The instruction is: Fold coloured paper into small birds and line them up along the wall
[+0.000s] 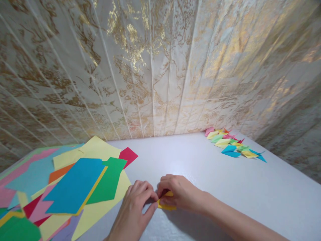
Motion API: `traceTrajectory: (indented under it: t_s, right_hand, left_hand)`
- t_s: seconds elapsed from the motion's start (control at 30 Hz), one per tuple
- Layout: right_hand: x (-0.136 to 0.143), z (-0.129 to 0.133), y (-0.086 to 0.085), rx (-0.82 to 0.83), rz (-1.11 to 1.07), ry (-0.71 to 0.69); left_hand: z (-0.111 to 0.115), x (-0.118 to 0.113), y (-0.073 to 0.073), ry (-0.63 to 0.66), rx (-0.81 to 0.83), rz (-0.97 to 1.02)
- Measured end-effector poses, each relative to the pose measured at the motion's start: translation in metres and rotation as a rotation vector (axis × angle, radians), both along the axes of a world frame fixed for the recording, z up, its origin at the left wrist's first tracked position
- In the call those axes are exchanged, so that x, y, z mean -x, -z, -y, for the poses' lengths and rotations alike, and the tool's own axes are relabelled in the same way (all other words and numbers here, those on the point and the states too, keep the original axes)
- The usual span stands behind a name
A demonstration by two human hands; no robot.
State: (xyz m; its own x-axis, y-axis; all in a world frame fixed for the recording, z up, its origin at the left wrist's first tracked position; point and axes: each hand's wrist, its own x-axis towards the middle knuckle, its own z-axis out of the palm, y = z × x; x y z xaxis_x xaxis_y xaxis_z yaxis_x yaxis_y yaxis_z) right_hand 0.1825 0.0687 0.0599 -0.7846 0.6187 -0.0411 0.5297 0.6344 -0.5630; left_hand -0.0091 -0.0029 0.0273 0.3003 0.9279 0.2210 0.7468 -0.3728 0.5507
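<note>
Well in from the far edge of the surface (240,190), a yellow paper (168,207) is pinched by fingers of the right hand (177,190) and, at its left tip, of the left hand (137,202).

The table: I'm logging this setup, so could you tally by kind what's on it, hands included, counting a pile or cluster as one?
Hands (left hand and right hand): 2
Yellow paper at the right hand: 1
Paper pile: 1
Cluster of folded papers: 1
Total: 5
</note>
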Motion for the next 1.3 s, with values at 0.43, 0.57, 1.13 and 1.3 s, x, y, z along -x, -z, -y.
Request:
traceTrajectory:
  t_s: [0.43, 0.57, 1.13, 1.3]
  right_hand:
    - [-0.017, 0.012, 0.028, -0.354, -0.221, -0.155]
    - [-0.022, 0.017, 0.034, -0.435, -0.233, -0.183]
    - [-0.033, 0.028, 0.027, -0.726, -0.046, -0.268]
    - [-0.042, 0.043, 0.036, -0.704, 0.042, -0.145]
  left_hand:
    - [-0.003, 0.009, -0.003, 0.199, -0.12, -0.065]
    - [-0.002, 0.009, -0.005, 0.254, -0.232, -0.099]
    - [0.003, 0.01, 0.0, 0.272, -0.547, -0.243]
    - [0.007, 0.016, -0.001, 0.248, -0.507, -0.283]
